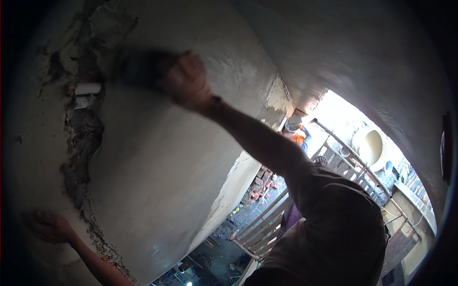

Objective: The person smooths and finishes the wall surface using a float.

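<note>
A plastered wall [157, 157] fills the left and middle of the view, with a rough vertical channel [83, 138] broken into it and a short white pipe [87, 88] in the channel. My right hand [188, 78] grips a dark tool [140, 69], blurred by motion, against or very near the plaster right of the channel; it looks like a float or trowel. My left hand [47, 224] is at the lower left, left of the channel, empty, fingers apart and slightly bent, close to the wall; I cannot tell if it touches.
A co-worker [299, 136] in orange works by the bright opening at right. Below are metal scaffold rails [336, 148], wooden slats [260, 231], a heap of bricks [262, 183], a large pale container [369, 145] and a cluttered lower floor [210, 260]. A sloping soffit [343, 43] hangs overhead.
</note>
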The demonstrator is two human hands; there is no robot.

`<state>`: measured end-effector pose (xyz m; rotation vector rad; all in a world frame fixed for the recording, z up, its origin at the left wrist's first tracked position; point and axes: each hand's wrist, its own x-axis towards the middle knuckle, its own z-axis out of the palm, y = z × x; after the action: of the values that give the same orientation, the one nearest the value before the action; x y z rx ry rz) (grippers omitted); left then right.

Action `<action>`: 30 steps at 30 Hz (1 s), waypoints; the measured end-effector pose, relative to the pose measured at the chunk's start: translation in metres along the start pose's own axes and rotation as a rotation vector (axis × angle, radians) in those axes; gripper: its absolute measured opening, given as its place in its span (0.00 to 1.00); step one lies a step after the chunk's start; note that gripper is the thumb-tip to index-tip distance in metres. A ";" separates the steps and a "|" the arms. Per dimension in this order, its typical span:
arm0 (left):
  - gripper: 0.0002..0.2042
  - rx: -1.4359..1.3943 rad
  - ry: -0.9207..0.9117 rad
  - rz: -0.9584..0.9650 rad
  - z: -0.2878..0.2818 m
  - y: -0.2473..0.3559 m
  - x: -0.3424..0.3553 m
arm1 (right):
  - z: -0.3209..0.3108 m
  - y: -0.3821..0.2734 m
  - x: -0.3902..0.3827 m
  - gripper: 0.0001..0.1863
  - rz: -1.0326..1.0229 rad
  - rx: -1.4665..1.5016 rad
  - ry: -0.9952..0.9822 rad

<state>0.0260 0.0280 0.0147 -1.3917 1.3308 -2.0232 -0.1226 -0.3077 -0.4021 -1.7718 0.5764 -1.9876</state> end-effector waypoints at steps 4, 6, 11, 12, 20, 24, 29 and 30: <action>0.18 0.047 -0.028 -0.083 -0.001 -0.003 0.002 | -0.032 0.057 -0.084 0.20 0.339 -0.071 -0.076; 0.19 0.051 -0.027 -0.019 0.005 -0.010 -0.001 | -0.046 0.060 -0.139 0.18 0.546 -0.058 -0.109; 0.19 0.027 -0.004 -0.006 -0.004 -0.005 0.007 | -0.021 -0.018 -0.093 0.17 0.627 0.068 -0.618; 0.18 0.036 0.004 -0.014 -0.002 0.003 0.011 | -0.004 -0.008 -0.100 0.18 0.093 0.106 -0.204; 0.18 0.102 -0.004 -0.041 -0.002 -0.001 0.004 | -0.024 0.064 -0.085 0.19 0.328 -0.110 -0.038; 0.18 0.007 0.001 -0.053 0.004 0.013 0.005 | -0.039 0.057 -0.189 0.17 0.860 0.030 -0.069; 0.18 0.025 0.004 0.031 -0.010 -0.002 0.013 | 0.004 -0.055 -0.081 0.16 0.128 0.113 -0.255; 0.19 0.025 0.001 0.006 -0.007 0.007 0.008 | 0.001 -0.049 -0.046 0.16 -0.075 0.099 -0.143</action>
<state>0.0143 0.0226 0.0127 -1.3749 1.3044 -2.0300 -0.1184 -0.2408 -0.4125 -1.8800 0.3641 -1.8833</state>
